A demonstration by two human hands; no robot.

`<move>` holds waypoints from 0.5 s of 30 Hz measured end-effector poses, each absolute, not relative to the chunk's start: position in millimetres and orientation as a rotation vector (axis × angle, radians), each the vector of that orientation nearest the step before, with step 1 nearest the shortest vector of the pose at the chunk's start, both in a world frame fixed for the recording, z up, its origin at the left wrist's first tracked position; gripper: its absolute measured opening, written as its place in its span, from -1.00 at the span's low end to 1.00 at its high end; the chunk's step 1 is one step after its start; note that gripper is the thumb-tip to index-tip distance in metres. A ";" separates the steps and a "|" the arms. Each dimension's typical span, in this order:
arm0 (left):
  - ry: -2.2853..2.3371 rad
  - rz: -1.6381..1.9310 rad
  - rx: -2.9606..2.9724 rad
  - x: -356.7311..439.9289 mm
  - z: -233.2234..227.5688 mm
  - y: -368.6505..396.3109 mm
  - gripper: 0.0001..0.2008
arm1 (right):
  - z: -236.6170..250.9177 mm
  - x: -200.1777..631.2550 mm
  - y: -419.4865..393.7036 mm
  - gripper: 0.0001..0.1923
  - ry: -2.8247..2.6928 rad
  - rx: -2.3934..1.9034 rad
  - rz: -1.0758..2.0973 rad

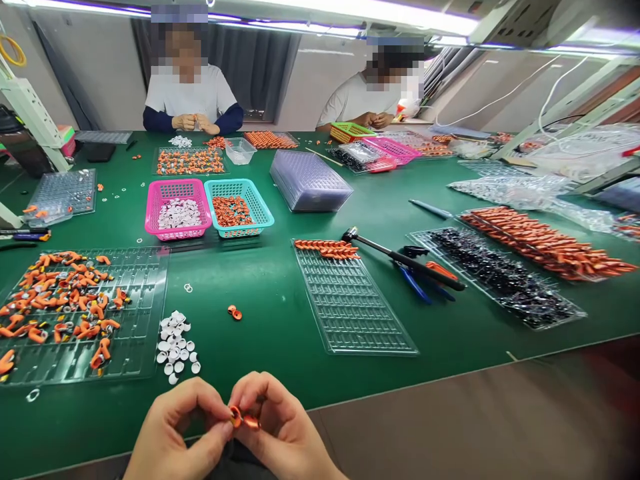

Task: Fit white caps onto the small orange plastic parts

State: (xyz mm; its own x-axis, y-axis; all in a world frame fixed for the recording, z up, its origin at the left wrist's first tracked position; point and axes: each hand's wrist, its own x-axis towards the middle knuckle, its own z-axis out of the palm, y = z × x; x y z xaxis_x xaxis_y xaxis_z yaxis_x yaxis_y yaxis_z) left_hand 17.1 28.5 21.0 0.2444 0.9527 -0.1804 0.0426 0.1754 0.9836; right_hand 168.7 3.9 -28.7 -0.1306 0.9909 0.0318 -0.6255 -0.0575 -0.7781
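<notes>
Two hands meet at the near edge of the green counter (280, 293): my left hand (175, 433) and right hand (280, 427) each have their grip pinched tight on one small orange part (244, 419) between the fingertips. Just beyond the left grip I see a loose pile of white caps (175, 345), and another orange piece (235, 312) lying alone past it. Left of the grips, a clear tray (145, 267) holds a scatter of orange parts. Ahead and right of the grips, a clear grid tray (350, 313) carries one row of orange parts at its far end. Farther off, a pink basket (176, 190) holds white caps, and the teal basket (250, 197) touching it holds orange parts. Two people sit at the far side.
</notes>
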 end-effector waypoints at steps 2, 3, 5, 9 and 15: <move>1.114 0.881 1.180 17.6 20.3 28.5 -0.95 | -30.0 169.0 3.8 -0.86 -0.804 -0.655 1.534; 1.112 0.879 1.168 17.9 19.7 28.6 -0.94 | -30.7 169.3 3.9 -0.87 -0.820 -0.667 1.522; 1.109 0.881 1.140 19.0 18.2 28.6 -0.94 | -32.1 169.9 3.8 -0.87 -0.854 -0.692 1.498; 1.100 0.895 1.089 21.9 16.0 27.9 -0.92 | -35.8 170.7 2.0 -0.86 -0.916 -0.721 1.445; 1.115 0.904 1.071 24.4 15.1 26.2 -0.91 | -38.4 172.0 -0.4 -0.86 -1.003 -0.729 1.389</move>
